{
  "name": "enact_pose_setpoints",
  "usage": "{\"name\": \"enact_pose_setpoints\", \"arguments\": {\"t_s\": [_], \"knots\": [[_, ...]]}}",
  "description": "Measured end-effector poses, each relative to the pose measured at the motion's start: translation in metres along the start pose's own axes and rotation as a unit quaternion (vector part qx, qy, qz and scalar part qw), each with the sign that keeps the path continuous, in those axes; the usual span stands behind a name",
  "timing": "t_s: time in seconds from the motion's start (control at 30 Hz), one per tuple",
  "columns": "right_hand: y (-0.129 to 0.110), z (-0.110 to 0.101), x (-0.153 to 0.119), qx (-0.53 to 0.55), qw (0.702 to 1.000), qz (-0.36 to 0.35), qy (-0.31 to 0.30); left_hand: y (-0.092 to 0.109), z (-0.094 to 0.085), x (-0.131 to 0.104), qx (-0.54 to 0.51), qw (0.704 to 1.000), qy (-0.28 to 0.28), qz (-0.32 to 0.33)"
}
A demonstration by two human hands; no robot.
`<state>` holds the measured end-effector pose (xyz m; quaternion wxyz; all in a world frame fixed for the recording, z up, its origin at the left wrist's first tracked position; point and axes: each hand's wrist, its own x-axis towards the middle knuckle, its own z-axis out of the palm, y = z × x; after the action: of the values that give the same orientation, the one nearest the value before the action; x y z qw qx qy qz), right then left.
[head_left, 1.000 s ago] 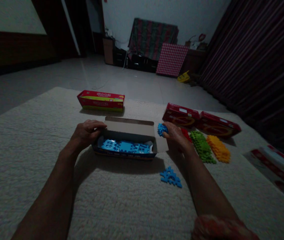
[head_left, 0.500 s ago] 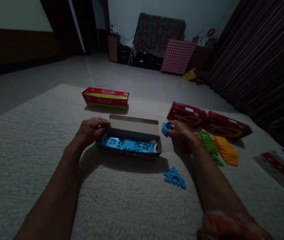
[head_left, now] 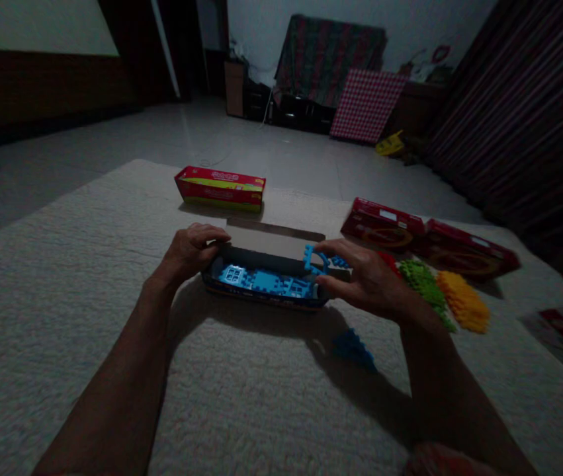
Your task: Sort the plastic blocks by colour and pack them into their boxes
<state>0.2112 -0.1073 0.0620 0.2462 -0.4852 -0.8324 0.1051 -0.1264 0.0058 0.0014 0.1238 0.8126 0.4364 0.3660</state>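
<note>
In front of me lies an open cardboard box (head_left: 266,301), its flap (head_left: 276,239) raised at the back. Blue interlocking plastic blocks (head_left: 266,281) fill its bottom, some with window shapes. My left hand (head_left: 196,248) is closed on the box's back left corner. Over the right end of the box, my right hand (head_left: 360,274) pinches a blue notched block (head_left: 315,260) with a round opening, between thumb and fingers. Behind those fingers more blue shows, partly hidden. A blue triangular block (head_left: 354,349) lies in shadow on the mat, nearer me.
A red and yellow box (head_left: 221,188) stands beyond the open one. Two dark red boxes (head_left: 383,225) are at the right, with green blocks (head_left: 425,291) and orange blocks (head_left: 462,301) before them. Everything rests on a pale quilted mat (head_left: 87,277).
My right hand has moved left with a blue block, from beside the box's right flap to above its right end. My left hand stays at the corner. The view has shifted slightly.
</note>
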Motion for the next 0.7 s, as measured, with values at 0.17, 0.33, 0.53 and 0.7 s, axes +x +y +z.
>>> {"name": "enact_pose_setpoints", "arguments": {"t_s": [0.17,0.33,0.53,0.7], "knots": [[-0.001,0.018,-0.005,-0.009,0.999,0.007,-0.052,-0.002,0.003,0.000,-0.020,1.000,0.003,0.023],[0.000,0.023,-0.005,-0.032,0.998,0.003,-0.056,-0.001,0.001,0.000,-0.018,1.000,-0.005,0.020],[0.000,0.021,-0.006,-0.043,0.997,-0.009,-0.056,-0.002,0.001,0.000,-0.011,1.000,-0.006,0.016],[0.001,0.021,-0.008,-0.044,0.997,-0.004,-0.057,-0.002,0.001,0.000,-0.011,1.000,-0.007,0.016]]}}
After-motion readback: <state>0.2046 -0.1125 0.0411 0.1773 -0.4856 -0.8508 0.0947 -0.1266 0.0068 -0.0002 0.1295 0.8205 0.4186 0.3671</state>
